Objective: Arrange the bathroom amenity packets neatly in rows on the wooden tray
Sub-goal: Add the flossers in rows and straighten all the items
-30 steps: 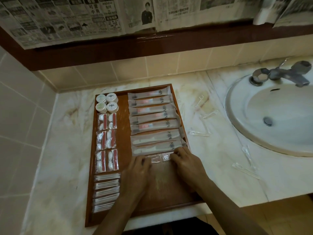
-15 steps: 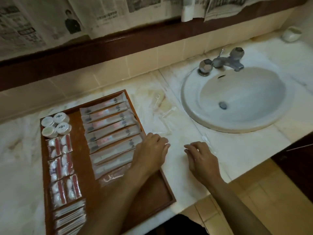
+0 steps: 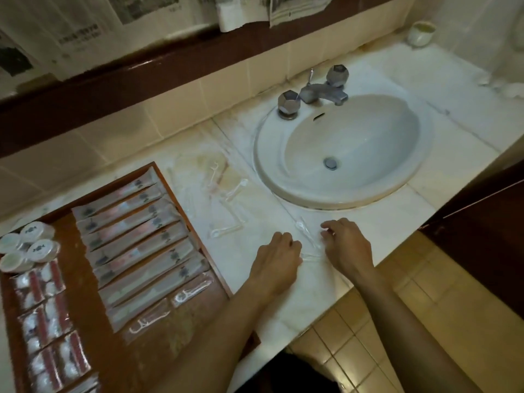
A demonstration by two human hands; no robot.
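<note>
Eight long white sachets (image 3: 136, 239) rowed on brown wooden tray (image 3: 93, 321), four round white tubs (image 3: 29, 246), clear plastic packets (image 3: 307, 239) on marble tabletop (image 3: 283, 304) between left hand (image 3: 276, 260) and right hand (image 3: 347, 246), both hands' fingers curled, grip unclear.

Newspaper sheets (image 3: 71, 32) on the wall carry print too blurred to read.

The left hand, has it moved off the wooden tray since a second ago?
Yes. The left hand has gone rightward off the wooden tray onto the marble counter, nearer the sink.
</note>
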